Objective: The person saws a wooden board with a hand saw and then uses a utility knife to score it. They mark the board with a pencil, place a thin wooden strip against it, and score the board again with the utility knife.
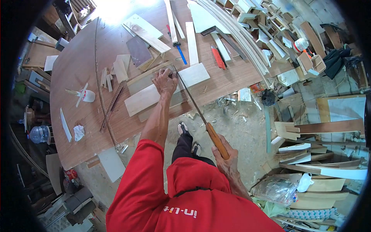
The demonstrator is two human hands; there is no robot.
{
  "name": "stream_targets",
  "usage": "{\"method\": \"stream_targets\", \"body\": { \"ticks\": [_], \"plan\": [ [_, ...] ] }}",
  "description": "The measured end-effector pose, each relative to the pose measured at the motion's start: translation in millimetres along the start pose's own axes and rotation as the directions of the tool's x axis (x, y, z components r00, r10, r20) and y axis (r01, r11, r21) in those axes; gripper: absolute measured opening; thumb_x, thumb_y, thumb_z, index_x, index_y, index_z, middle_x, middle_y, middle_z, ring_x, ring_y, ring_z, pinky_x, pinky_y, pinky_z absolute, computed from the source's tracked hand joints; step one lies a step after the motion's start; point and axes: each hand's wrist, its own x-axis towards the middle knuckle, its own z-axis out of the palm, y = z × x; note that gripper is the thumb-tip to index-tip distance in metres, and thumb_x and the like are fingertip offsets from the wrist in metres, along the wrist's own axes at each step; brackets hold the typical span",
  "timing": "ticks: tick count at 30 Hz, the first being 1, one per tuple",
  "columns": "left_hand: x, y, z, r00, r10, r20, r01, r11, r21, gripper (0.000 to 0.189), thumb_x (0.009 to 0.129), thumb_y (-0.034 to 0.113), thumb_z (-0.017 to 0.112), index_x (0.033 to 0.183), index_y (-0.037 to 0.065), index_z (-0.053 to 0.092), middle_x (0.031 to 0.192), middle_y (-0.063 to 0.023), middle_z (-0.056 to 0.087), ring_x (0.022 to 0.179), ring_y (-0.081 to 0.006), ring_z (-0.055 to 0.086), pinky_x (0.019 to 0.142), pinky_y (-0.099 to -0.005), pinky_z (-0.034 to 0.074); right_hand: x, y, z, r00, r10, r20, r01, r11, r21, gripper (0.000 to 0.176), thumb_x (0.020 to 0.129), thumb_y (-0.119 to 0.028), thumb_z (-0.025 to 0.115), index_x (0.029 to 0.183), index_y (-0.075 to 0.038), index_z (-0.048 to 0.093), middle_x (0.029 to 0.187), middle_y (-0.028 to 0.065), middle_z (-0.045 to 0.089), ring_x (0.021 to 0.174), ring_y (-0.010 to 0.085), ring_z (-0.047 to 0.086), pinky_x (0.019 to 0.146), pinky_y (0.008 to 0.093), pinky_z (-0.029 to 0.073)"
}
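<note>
My right hand (228,157) is wrapped round the wooden handle of a handsaw (196,105). Its thin blade slants up and left across a pale wooden board (143,101) on the table. My left hand (166,80) presses on this board just left of the blade, fingers curled down around its far side. What lies under those fingertips is partly hidden. Beneath and behind the board are other flat wood pieces, with a strip (148,77) along the far side. The board's right part (197,74) extends past the blade.
On the brown table (73,50) lie a red-handled cutter (218,58), a blue tool (181,54), a dark try square (228,36) and several wood offcuts. A white cup (89,96) stands left. Scrap wood (328,127) crowds the right; shavings litter the floor.
</note>
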Motion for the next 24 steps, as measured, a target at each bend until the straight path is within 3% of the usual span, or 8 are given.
{"method": "stream_targets", "body": {
  "ticks": [5, 9, 11, 14, 18, 21, 23, 24],
  "plan": [
    [1, -5, 2, 0.999, 0.007, 0.035, -0.007, 1.0, -0.001, 0.019, 0.071, 0.032, 0.066, 0.082, 0.016, 0.065, 0.096, -0.0057, 0.062, 0.102, -0.0302, 0.052, 0.083, -0.0448, 0.035, 5, -6, -1, 0.987, 0.156, 0.02, -0.157, 0.987, 0.045, 0.044, 0.089, -0.016, 0.065, 0.128, 0.002, 0.055, 0.075, 0.0064, 0.063, 0.062, 0.0077, 0.052, 0.057, 0.0229, 0.045],
    [-1, -5, 3, 1.0, 0.024, -0.014, -0.024, 1.0, -0.019, 0.019, 0.072, 0.032, 0.065, 0.082, 0.016, 0.065, 0.096, -0.0059, 0.063, 0.102, -0.0305, 0.052, 0.083, -0.0448, 0.035, -5, 6, 0, 0.997, 0.068, 0.021, -0.069, 0.997, 0.031, 0.044, 0.09, -0.015, 0.065, 0.13, -0.001, 0.054, 0.076, 0.0055, 0.064, 0.062, 0.0071, 0.051, 0.057, 0.0223, 0.045],
    [0, -4, 1, 0.999, 0.03, -0.02, -0.03, 1.0, -0.006, 0.02, 0.072, 0.032, 0.064, 0.082, 0.015, 0.065, 0.096, -0.0065, 0.063, 0.101, -0.0305, 0.052, 0.083, -0.0447, 0.035, -9, 11, 0, 0.992, -0.118, -0.052, 0.118, 0.993, -0.009, 0.044, 0.09, -0.013, 0.065, 0.131, -0.002, 0.053, 0.077, 0.006, 0.063, 0.063, 0.0068, 0.051, 0.056, 0.022, 0.044],
    [1, -6, 1, 0.998, 0.037, 0.043, -0.037, 0.999, -0.016, 0.019, 0.072, 0.031, 0.063, 0.082, 0.014, 0.064, 0.097, -0.0066, 0.062, 0.102, -0.0306, 0.052, 0.083, -0.0448, 0.035, 4, -9, 8, 1.0, 0.018, -0.026, -0.017, 0.999, 0.035, 0.043, 0.09, -0.012, 0.064, 0.131, -0.003, 0.053, 0.077, 0.0067, 0.063, 0.062, 0.0078, 0.052, 0.057, 0.0227, 0.045],
    [-6, -5, -8, 0.993, 0.111, 0.036, -0.109, 0.992, -0.069, 0.017, 0.075, 0.026, 0.062, 0.085, 0.013, 0.064, 0.099, -0.0066, 0.062, 0.102, -0.0305, 0.052, 0.083, -0.0457, 0.034, 4, -4, 12, 0.999, -0.024, -0.028, 0.023, 1.0, -0.005, 0.043, 0.09, -0.012, 0.064, 0.131, -0.003, 0.053, 0.079, 0.0071, 0.064, 0.063, 0.0077, 0.053, 0.057, 0.0232, 0.045],
    [-23, -7, -20, 0.966, 0.244, 0.084, -0.251, 0.964, 0.086, 0.025, 0.08, 0.026, 0.06, 0.1, 0.013, 0.065, 0.11, -0.0066, 0.059, 0.11, -0.0295, 0.05, 0.091, -0.0513, 0.033, 4, 0, 15, 0.995, -0.091, -0.05, 0.092, 0.995, 0.022, 0.042, 0.09, -0.012, 0.063, 0.131, -0.005, 0.054, 0.077, 0.0061, 0.063, 0.063, 0.0065, 0.051, 0.055, 0.0237, 0.044],
    [-41, -1, -21, 0.955, 0.292, 0.048, -0.294, 0.922, 0.25, 0.04, 0.084, 0.03, 0.059, 0.119, 0.011, 0.06, 0.124, -0.0074, 0.052, 0.122, -0.0284, 0.043, 0.103, -0.0576, 0.026, 4, -1, 13, 1.0, -0.02, -0.016, 0.021, 1.0, 0.022, 0.042, 0.09, -0.012, 0.064, 0.131, -0.005, 0.054, 0.078, 0.005, 0.063, 0.063, 0.0065, 0.051, 0.056, 0.0235, 0.044],
    [-45, 3, -28, 0.96, 0.232, 0.157, -0.263, 0.938, 0.224, 0.051, 0.085, 0.033, 0.06, 0.13, 0.009, 0.053, 0.134, -0.0087, 0.044, 0.131, -0.0282, 0.035, 0.11, -0.061, 0.017, 3, -3, 12, 1.0, -0.022, -0.015, 0.022, 1.0, 0.021, 0.042, 0.09, -0.012, 0.064, 0.131, -0.005, 0.054, 0.078, 0.005, 0.063, 0.063, 0.0065, 0.051, 0.056, 0.0235, 0.044]
  ]
}}
